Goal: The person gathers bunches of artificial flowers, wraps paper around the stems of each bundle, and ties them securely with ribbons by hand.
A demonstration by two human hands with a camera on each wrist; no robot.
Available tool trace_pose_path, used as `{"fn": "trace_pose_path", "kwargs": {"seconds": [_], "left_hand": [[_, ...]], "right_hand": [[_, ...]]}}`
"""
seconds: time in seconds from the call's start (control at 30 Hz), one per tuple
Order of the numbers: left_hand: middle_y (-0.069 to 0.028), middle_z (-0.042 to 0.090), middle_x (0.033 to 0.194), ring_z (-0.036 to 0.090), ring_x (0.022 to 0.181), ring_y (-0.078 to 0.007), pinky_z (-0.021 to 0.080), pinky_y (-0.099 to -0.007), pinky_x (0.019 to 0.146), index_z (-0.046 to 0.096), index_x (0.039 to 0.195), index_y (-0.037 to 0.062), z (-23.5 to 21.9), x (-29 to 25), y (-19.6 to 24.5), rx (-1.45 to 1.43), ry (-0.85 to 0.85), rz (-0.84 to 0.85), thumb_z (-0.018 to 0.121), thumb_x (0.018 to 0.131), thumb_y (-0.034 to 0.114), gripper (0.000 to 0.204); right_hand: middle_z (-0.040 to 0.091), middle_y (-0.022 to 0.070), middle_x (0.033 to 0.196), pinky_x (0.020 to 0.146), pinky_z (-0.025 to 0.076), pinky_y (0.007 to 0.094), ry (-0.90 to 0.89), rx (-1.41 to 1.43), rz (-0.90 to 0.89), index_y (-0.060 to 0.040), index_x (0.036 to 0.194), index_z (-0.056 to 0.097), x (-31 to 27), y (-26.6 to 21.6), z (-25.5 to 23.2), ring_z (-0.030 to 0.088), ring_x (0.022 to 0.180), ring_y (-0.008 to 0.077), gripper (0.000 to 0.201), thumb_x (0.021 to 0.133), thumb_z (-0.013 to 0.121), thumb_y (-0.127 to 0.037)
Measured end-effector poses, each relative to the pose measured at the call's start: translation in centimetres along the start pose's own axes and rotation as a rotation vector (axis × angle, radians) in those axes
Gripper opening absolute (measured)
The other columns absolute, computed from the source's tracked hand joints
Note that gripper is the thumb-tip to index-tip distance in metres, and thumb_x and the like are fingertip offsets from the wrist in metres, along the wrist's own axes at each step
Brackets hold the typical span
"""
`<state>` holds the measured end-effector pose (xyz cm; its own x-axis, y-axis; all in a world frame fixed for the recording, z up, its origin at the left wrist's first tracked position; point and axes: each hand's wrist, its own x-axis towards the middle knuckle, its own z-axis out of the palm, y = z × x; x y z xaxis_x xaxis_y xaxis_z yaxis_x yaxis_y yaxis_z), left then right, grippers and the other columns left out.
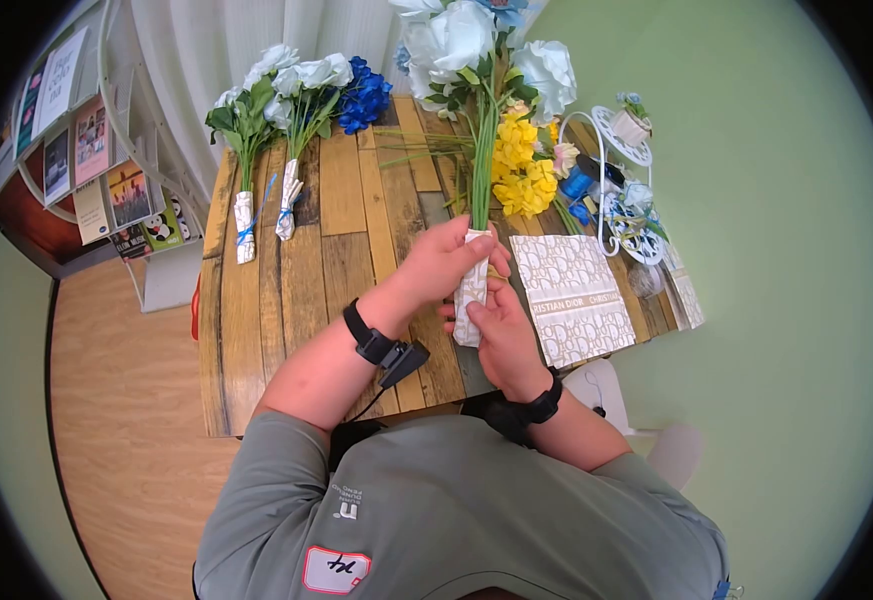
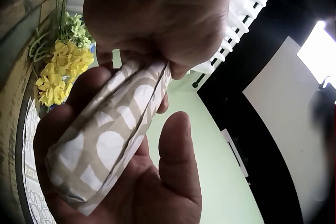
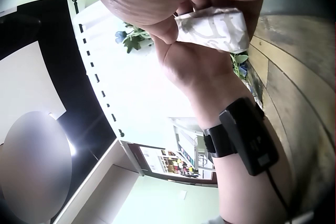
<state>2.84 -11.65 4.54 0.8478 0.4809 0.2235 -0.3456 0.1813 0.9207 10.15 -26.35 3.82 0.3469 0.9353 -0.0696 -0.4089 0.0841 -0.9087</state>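
A bouquet of artificial flowers point(image 1: 456, 50) with large pale blue-white blooms and long green stems point(image 1: 481, 165) stands upright in front of me. Patterned white-and-beige paper point(image 2: 113, 129) is wrapped tightly round the stem ends. My left hand point(image 1: 441, 265) grips the upper part of the wrap, its thumb lying across the paper. Below it, my right hand point(image 1: 508, 335) holds the lower part, with the thumb along the front and fingers behind. In the right wrist view the wrap's folded end point(image 3: 231, 29) sticks out past the fingers.
On the wooden table point(image 1: 346, 260), two wrapped bouquets point(image 1: 245, 225) lie at the left beside blue flowers point(image 1: 364, 95). Yellow flowers point(image 1: 524, 165), a flat patterned sheet point(image 1: 571, 300) and a white wire stand point(image 1: 606, 190) with blue ribbon spools point(image 1: 576, 183) are at the right.
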Motion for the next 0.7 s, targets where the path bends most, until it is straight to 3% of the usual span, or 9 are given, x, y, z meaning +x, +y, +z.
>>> {"fn": "trace_pose_path", "kwargs": {"seconds": [0.07, 0.27, 0.37, 0.47, 0.53, 0.57, 0.63, 0.67, 0.7], "left_hand": [[-0.0076, 0.069, 0.098, 0.067, 0.086, -0.0134, 0.056, -0.0286, 0.073, 0.055, 0.116, 0.0025, 0.2, -0.3, 0.2, 0.022, -0.01, -0.027, 0.049, 0.106, 0.021, 0.022], [-0.0071, 0.07, 0.099, 0.067, 0.084, -0.0136, 0.056, -0.0269, 0.068, 0.054, 0.117, 0.0036, -0.1, 0.0, -0.4, 0.139, -0.052, -0.011, 0.047, 0.106, 0.02, 0.021], [-0.0078, 0.07, 0.102, 0.067, 0.087, -0.0139, 0.056, -0.0289, 0.074, 0.054, 0.116, 0.0032, 0.2, 0.0, 0.0, 0.19, -0.063, -0.053, 0.049, 0.106, 0.019, 0.02], [-0.0096, 0.069, 0.106, 0.067, 0.089, -0.0148, 0.055, -0.0298, 0.077, 0.052, 0.127, 0.0024, 0.7, 0.1, -0.3, 0.158, -0.013, 0.011, 0.047, 0.107, 0.026, 0.032], [-0.0107, 0.068, 0.11, 0.067, 0.089, -0.0152, 0.055, -0.0293, 0.078, 0.047, 0.14, 0.0016, 1.2, 0.2, 0.1, 0.029, 0.016, 0.168, 0.044, 0.107, 0.035, 0.047], [-0.0107, 0.068, 0.11, 0.067, 0.089, -0.0152, 0.055, -0.0293, 0.078, 0.047, 0.14, 0.0016, 1.4, 0.1, -0.1, 0.041, 0.007, 0.165, 0.044, 0.107, 0.035, 0.047], [-0.0107, 0.067, 0.111, 0.066, 0.083, -0.0144, 0.054, -0.0274, 0.072, 0.038, 0.149, 0.0014, 1.7, 0.1, -0.9, -0.289, 0.06, 0.01, 0.042, 0.107, 0.04, 0.057], [-0.0107, 0.067, 0.111, 0.066, 0.083, -0.0144, 0.054, -0.0274, 0.072, 0.038, 0.149, 0.0014, 1.5, -0.3, -1.3, -0.277, 0.055, 0.009, 0.042, 0.107, 0.04, 0.057], [-0.0095, 0.068, 0.109, 0.065, 0.081, -0.0129, 0.052, -0.0261, 0.068, 0.044, 0.143, 0.001, 0.9, -1.0, -1.8, -0.343, -0.08, -0.035, 0.045, 0.106, 0.04, 0.053]], "right_hand": [[0.063, 0.012, 0.119, 0.081, 0.056, 0.035, -0.016, -0.028, -0.046, -0.0047, 0.137, 0.044, 0.1, 0.3, -0.2, 0.067, 0.095, 0.0193, 0.037, 0.101, 0.049, -0.004], [0.063, 0.0117, 0.113, 0.075, 0.055, 0.0301, -0.024, -0.035, -0.099, -0.0061, 0.138, 0.043, 0.3, 0.4, -1.3, 0.065, 0.086, 0.0171, 0.039, 0.1, 0.048, 0.0], [0.065, 0.0116, 0.109, 0.071, 0.053, 0.028, -0.014, -0.053, -0.112, -0.0055, 0.135, 0.044, 0.1, -0.1, -1.9, 0.063, 0.082, 0.0151, 0.035, 0.1, 0.048, 0.0], [0.066, 0.0105, 0.105, 0.07, 0.052, 0.0272, -0.02, -0.069, -0.106, -0.0054, 0.131, 0.046, 0.1, -0.1, -2.5, 0.063, 0.08, 0.0136, 0.031, 0.1, 0.049, -0.001], [0.066, 0.0074, 0.102, 0.069, 0.052, 0.0255, -0.023, -0.065, -0.125, -0.0047, 0.128, 0.048, 0.1, -0.2, -2.3, 0.062, 0.078, 0.0112, 0.027, 0.101, 0.05, -0.003], [0.066, 0.0074, 0.102, 0.069, 0.052, 0.0255, -0.021, -0.054, -0.134, -0.0047, 0.128, 0.048, 0.2, -0.2, -2.3, 0.062, 0.078, 0.0112, 0.027, 0.101, 0.05, -0.003], [0.066, 0.0072, 0.103, 0.069, 0.052, 0.0251, -0.038, -0.058, -0.146, -0.0046, 0.128, 0.048, 0.4, -0.2, -2.4, 0.062, 0.078, 0.0113, 0.027, 0.101, 0.051, -0.004], [0.066, 0.0072, 0.103, 0.069, 0.052, 0.0251, -0.04, -0.049, -0.155, -0.0046, 0.128, 0.048, 0.5, -0.3, -2.4, 0.062, 0.078, 0.0113, 0.027, 0.101, 0.051, -0.004], [0.066, 0.0076, 0.103, 0.07, 0.051, 0.0259, -0.047, -0.045, -0.168, -0.0045, 0.128, 0.049, 0.6, -0.3, -2.4, 0.062, 0.079, 0.0118, 0.026, 0.101, 0.052, -0.004]]}}
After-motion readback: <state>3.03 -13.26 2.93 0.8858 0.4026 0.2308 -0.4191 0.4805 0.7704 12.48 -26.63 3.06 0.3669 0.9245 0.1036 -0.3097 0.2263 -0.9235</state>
